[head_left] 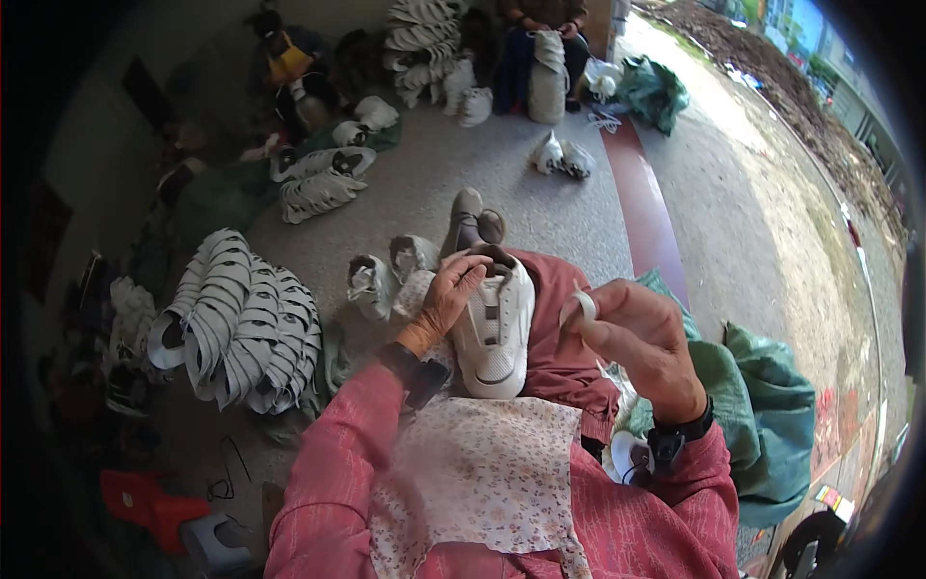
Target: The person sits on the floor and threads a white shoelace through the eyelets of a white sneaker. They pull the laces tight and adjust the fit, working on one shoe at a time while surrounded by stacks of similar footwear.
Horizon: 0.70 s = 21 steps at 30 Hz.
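A white sneaker (494, 333) rests on my lap, its toe pointing toward me and its ankle opening away. My left hand (449, 297) grips the sneaker's left side near the collar, fingers bent over the rim. Off to the right of the shoe, my right hand (641, 333) is raised in a pinch. A white shoelace (579, 306) shows as a loop at its fingertips; where the rest of it runs is hard to make out. A floral apron (492, 473) covers my front, below the toe.
Stacked white shoe uppers (251, 328) stand on the floor at left, with a pair of white shoes (371, 285) nearer my leg. Green sacks (762, 425) lie at right. A red object (149, 507) sits lower left. Two people (545, 19) sit at the back among more shoes.
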Each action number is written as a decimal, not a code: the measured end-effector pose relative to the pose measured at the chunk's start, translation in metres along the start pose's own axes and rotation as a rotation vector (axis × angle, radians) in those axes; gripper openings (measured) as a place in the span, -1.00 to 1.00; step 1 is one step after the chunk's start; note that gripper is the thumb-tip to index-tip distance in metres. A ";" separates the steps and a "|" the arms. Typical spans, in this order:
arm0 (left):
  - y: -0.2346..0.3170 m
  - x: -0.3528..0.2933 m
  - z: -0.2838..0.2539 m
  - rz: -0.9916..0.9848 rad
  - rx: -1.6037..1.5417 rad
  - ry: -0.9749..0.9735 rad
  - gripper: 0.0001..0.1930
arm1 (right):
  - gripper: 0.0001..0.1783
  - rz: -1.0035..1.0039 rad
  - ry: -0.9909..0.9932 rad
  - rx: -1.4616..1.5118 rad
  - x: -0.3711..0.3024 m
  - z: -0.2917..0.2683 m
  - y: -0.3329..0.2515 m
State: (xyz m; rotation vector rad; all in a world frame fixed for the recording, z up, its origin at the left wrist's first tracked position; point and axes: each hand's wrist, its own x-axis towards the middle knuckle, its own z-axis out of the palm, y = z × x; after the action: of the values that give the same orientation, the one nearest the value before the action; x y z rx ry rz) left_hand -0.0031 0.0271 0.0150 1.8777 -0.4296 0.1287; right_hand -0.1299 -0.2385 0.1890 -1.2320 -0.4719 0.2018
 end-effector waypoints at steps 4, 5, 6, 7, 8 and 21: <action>0.046 -0.002 -0.037 -0.025 -0.146 -0.023 -0.57 | -0.76 -0.007 0.022 -0.141 0.055 0.009 0.033; 0.056 -0.001 -0.044 0.007 -0.104 -0.035 -0.55 | -0.72 -0.039 0.027 -0.204 0.070 0.003 0.052; 0.057 0.000 -0.050 0.005 -0.040 -0.045 -0.51 | -0.67 -0.010 0.105 -0.332 0.087 -0.008 0.072; 0.050 0.002 -0.054 -0.015 -0.007 -0.050 -0.50 | -0.63 0.015 0.183 -0.460 0.102 -0.019 0.095; 0.037 0.005 -0.053 -0.033 0.028 -0.055 -0.49 | -0.62 -0.004 0.244 -0.470 0.116 -0.027 0.122; 0.020 -0.002 0.007 0.002 0.179 -0.119 -0.32 | -0.83 -0.175 0.540 -0.458 0.104 -0.044 0.243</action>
State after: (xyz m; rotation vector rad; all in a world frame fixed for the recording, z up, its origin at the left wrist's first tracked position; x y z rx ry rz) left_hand -0.0128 0.0149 0.0301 2.0682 -0.5159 0.0579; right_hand 0.0075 -0.1549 -0.0251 -1.6120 -0.1510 -0.4046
